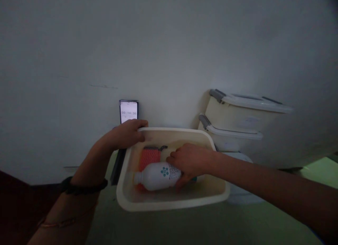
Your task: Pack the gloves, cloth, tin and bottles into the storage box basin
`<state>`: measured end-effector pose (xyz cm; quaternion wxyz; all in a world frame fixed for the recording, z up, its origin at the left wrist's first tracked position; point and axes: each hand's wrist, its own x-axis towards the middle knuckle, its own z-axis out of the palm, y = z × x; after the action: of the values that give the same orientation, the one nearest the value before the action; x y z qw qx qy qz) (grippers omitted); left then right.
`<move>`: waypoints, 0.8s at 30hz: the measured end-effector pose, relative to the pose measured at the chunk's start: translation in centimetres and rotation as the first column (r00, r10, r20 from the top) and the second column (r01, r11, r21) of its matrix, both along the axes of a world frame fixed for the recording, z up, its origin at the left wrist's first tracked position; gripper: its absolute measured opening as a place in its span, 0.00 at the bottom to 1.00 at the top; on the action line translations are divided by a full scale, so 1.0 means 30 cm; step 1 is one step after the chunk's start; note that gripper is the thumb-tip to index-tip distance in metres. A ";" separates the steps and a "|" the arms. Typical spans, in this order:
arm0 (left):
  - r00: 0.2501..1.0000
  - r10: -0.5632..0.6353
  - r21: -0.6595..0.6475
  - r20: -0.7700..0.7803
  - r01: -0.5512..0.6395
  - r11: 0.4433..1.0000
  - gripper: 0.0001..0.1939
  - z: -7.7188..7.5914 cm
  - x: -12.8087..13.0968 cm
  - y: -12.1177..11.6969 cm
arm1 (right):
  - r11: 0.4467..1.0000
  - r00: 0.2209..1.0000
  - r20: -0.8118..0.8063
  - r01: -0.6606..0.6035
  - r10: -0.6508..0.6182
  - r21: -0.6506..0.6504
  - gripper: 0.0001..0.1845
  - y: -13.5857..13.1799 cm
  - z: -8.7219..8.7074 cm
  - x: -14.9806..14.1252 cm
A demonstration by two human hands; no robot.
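A cream plastic tub (173, 205) fills the lower middle of the view, tilted so its inside shows. My left hand (129, 134) grips the tub's far left rim, fingers curled over the edge. Inside, a white bottle (155, 176) with green dots lies on its side, its neck to the left. Wrapped round the bottle's right end is my right hand (188, 162). Behind the bottle rests a red mesh pouch (150, 157) with a dark trim and small strap, partly covered by it. Something teal shows by my right fingers, too hidden to name.
A phone (129, 111) showing a timer leans upright at the pale wall (163, 55). To the right stand lidded storage boxes (235, 120) with grey clips, stacked. Green floor (163, 227) lies below the tub.
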<state>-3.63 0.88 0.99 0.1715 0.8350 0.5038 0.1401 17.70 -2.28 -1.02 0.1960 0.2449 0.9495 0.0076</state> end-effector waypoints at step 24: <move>0.906 0.215 -0.315 0.365 -0.097 0.944 0.12 0.064 0.107 -0.083 | 0.446 -0.304 -0.554 0.358 -0.775 -0.820 0.20 -0.210 -0.012 0.380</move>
<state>-0.42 -1.61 2.91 0.3777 0.7119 0.5397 0.2434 29.10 -8.57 -1.38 -0.4470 0.5861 0.5409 -0.4051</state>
